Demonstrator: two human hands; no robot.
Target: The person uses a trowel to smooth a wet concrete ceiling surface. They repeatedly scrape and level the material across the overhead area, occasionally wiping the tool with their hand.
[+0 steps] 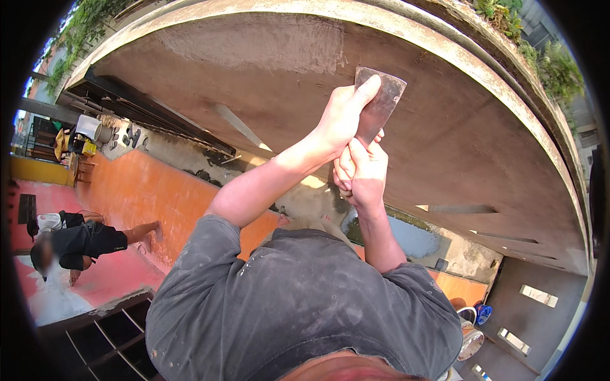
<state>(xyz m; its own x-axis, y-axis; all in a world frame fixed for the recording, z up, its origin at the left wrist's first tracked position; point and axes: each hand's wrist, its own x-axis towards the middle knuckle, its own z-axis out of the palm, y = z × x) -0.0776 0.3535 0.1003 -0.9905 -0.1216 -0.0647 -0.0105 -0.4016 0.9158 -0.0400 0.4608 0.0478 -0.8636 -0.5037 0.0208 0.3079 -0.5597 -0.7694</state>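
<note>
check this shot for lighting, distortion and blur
Head view: the wall looks strongly bowed along its top edge, likely fisheye bend, and the corners are black; head view: bright light hits the left hand, while the wall's face is mostly shaded; head view: the scraper looks sharp, the co-worker's head blurred.

A flat, dark-grey metal scraper [384, 105] with a stained blade is leaning slightly right, its flared edge pointing up, its narrow end disappearing into the right hand [367, 173].
</note>
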